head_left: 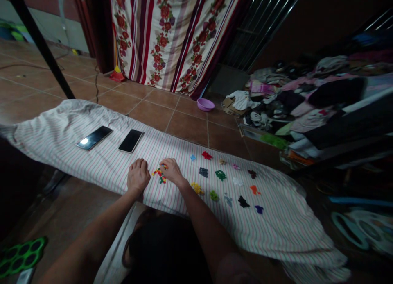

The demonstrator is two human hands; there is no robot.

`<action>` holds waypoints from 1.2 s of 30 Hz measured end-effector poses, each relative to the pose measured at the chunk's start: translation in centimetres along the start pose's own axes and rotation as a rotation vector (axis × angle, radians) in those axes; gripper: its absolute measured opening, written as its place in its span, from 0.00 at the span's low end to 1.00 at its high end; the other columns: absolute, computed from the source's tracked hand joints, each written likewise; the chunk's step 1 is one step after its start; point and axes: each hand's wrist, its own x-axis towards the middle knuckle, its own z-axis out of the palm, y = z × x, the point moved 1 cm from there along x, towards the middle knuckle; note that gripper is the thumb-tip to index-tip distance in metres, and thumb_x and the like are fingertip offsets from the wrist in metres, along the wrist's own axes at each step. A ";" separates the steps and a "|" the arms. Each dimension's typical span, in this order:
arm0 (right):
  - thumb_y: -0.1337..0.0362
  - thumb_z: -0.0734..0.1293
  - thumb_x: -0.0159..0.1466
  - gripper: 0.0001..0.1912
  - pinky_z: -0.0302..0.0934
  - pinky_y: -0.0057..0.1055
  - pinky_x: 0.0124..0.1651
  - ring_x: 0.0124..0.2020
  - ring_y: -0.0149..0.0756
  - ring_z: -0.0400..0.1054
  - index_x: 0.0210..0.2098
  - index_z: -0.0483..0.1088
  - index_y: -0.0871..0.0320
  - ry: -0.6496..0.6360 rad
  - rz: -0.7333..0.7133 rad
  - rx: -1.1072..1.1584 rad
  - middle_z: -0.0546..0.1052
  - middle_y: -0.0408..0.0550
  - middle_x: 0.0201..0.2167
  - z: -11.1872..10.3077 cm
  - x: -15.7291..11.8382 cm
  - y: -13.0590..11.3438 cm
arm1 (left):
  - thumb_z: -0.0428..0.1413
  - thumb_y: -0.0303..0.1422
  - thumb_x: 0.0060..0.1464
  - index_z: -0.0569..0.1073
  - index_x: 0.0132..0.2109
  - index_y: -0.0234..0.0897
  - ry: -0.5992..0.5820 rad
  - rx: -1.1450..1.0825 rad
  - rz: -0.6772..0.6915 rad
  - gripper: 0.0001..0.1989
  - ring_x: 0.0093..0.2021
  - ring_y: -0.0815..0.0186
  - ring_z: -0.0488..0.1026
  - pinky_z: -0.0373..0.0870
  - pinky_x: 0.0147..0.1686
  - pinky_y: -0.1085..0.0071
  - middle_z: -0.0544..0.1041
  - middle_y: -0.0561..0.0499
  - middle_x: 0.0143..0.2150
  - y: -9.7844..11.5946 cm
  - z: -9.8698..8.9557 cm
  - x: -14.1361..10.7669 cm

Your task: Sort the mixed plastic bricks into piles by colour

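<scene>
Small red-yellow-green pieces under right hand's fingertips, pinch unclear | left hand rests left, fingers together

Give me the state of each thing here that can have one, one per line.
Striped cloth, spread, creased
Mixed pile, colours jumbled
Left hand, curled, resting on the cloth
Right hand, at the pile, grip unclear
Left phone, face up, screen bright in part
Right phone, face up, screen dark
Curtain, hanging
Purple basin, upright
</scene>
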 end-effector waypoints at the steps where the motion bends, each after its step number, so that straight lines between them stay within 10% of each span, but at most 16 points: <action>1: 0.69 0.63 0.62 0.08 0.57 0.34 0.52 0.43 0.35 0.68 0.36 0.75 0.57 0.003 -0.019 0.018 0.78 0.46 0.38 -0.2 -0.2 0.1 | 0.48 0.27 0.54 0.71 0.47 0.34 -0.001 -0.003 0.001 0.14 0.52 0.54 0.68 0.63 0.51 0.59 0.73 0.40 0.51 0.0 0.0 0.0; 12: 0.60 0.67 0.63 0.09 0.52 0.41 0.58 0.55 0.42 0.60 0.43 0.74 0.52 -0.018 -0.119 -0.148 0.73 0.48 0.50 1.4 -1.6 -3.8 | 0.46 0.28 0.57 0.71 0.47 0.33 0.014 -0.006 0.018 0.14 0.52 0.55 0.68 0.63 0.51 0.60 0.74 0.40 0.51 -0.3 0.1 -0.1; 22: 0.67 0.61 0.66 0.12 0.55 0.39 0.57 0.53 0.40 0.62 0.42 0.75 0.53 0.107 0.018 -0.082 0.77 0.47 0.44 -0.1 -0.9 -1.0 | 0.46 0.27 0.57 0.71 0.47 0.34 0.026 -0.014 0.002 0.14 0.51 0.54 0.69 0.63 0.50 0.59 0.74 0.40 0.51 -0.1 0.1 -0.1; 36: 0.53 0.64 0.65 0.23 0.42 0.53 0.65 0.68 0.52 0.44 0.59 0.65 0.48 0.021 -0.070 -0.259 0.60 0.48 0.66 0.4 -4.8 -2.9 | 0.46 0.28 0.56 0.71 0.48 0.33 0.020 -0.025 0.006 0.15 0.53 0.53 0.69 0.63 0.51 0.57 0.74 0.38 0.52 -0.2 0.3 -0.1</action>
